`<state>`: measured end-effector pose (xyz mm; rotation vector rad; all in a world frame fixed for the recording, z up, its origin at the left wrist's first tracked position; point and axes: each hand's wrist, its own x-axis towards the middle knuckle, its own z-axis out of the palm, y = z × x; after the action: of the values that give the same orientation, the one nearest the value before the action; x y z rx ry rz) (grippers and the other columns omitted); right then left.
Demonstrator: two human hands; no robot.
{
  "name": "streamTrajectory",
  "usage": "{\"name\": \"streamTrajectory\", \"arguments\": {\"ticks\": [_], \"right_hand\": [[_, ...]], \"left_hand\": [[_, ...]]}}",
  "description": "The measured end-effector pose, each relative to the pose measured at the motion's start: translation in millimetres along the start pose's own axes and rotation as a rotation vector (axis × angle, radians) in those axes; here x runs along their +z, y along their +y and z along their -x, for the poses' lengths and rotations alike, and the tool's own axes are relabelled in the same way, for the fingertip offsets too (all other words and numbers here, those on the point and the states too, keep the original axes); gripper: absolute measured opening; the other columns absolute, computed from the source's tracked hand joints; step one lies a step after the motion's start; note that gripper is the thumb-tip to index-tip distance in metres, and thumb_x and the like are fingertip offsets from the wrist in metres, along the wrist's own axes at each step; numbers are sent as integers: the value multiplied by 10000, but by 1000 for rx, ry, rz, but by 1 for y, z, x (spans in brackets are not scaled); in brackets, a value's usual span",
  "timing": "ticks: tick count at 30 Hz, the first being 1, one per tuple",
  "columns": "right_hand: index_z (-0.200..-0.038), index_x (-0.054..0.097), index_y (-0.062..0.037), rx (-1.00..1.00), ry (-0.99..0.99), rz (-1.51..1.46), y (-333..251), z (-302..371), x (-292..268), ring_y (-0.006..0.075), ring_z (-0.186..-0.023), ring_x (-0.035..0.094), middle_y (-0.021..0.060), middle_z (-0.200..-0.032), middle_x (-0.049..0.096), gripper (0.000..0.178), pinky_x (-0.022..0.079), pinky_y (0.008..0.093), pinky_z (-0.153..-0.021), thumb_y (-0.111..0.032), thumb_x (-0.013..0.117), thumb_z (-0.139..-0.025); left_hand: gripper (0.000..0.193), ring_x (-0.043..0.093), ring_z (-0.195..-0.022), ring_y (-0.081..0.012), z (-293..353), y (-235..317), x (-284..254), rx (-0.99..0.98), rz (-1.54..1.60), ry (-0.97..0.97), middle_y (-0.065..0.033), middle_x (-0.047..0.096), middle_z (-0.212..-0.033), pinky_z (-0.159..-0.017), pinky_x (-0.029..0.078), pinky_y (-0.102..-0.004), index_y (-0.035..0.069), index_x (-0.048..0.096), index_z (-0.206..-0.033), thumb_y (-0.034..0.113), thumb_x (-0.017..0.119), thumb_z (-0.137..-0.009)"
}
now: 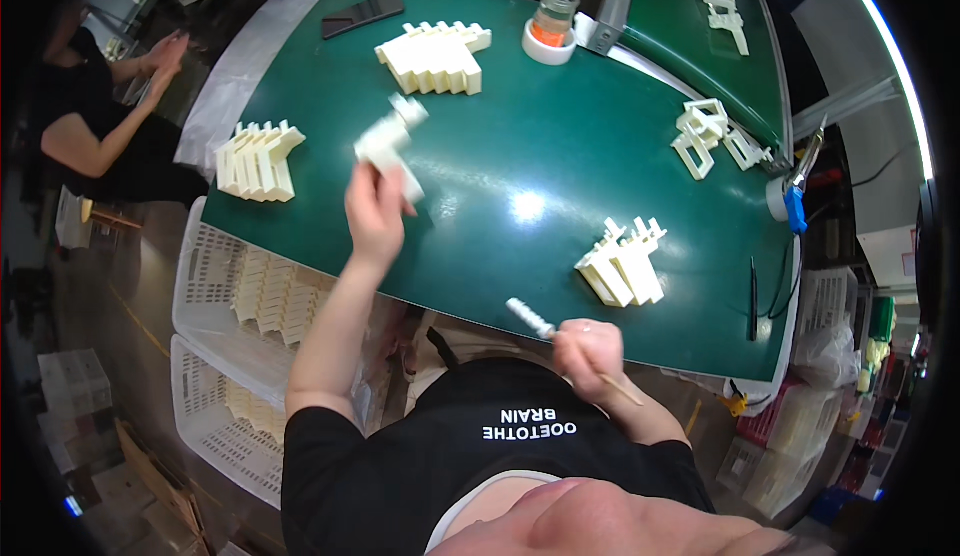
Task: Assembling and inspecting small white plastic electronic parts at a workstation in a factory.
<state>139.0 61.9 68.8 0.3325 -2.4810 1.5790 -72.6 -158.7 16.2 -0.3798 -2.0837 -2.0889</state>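
Observation:
My left hand (pixel 376 218) is closed on a cream plastic part (pixel 385 141), a bent, angular piece held over the table's left half and slightly blurred. Close to the table's front edge, my right hand (pixel 588 358) grips a thin stick with a white wrapped tip (pixel 530 318). The tip points up and left, apart from the part. Rows of similar cream parts stand on the green table: one row (pixel 258 163) left of my left hand, another row (pixel 435 61) beyond it, and a small group (pixel 622 266) beyond my right hand.
At the back, a glass jar (pixel 556 11) with orange contents sits in a white ring, and a dark phone (pixel 362 16) lies left. Loose cream frames (pixel 700 136), blue-handled pliers (pixel 796 206) and a black slim tool (pixel 754 299) are right. White crates (pixel 205 291) hold parts; a co-worker (pixel 90 126) sits left.

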Motion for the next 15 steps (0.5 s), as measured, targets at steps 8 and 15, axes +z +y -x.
{"name": "streamTrajectory", "arguments": {"ticks": [8,15], "right_hand": [[-556,536,-83,-177,-72,43,8,5,-7,215,-473,493,46,-545,489,301,384,339,-455,-12,554,-849],[-573,547,-93,-229,-49,65,8,10,-14,214,-479,494,51,-581,498,263,378,338,-447,-33,585,-827]], "left_hand": [[398,490,-569,-78,-159,-55,-4,-304,-130,234,-1,520,-716,-506,504,-253,36,558,-1030,396,387,-1023],[491,476,-456,-144,-186,-95,-16,-450,-126,97,-45,515,-602,-394,356,-315,-21,525,-843,440,456,-996]]}}
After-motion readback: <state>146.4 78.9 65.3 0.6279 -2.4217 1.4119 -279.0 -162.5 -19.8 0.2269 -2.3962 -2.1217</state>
